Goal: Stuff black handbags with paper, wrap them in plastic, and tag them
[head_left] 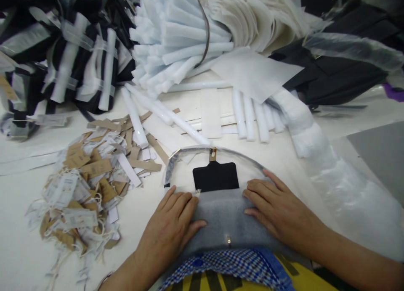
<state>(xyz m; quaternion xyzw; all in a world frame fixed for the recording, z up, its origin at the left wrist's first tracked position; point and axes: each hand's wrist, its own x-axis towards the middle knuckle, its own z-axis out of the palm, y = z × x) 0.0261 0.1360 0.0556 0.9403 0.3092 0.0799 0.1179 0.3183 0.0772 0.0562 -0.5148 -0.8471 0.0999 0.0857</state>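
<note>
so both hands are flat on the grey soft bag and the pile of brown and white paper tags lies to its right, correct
Not quite. The head view shows the pile of brown and white paper tags to the left of the grey soft bag, beyond the left hand. The left hand and right hand do lie flat on the bag.

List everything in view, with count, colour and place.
grey bag: one, grey, near edge under both hands
flap: one, black with gold clasp, on the bag
tags: a heap, brown and white, left of the bag
foam rolls: banded bundle plus loose ones, white, top centre
wrapped bags: several, black with white wraps, top left
black bags: count unclear, black, top right
foam wrap: one strip, white, right
table: one, white, beneath all
left hand: one, flat on the bag's left
right hand: one, flat on the bag's right
</note>
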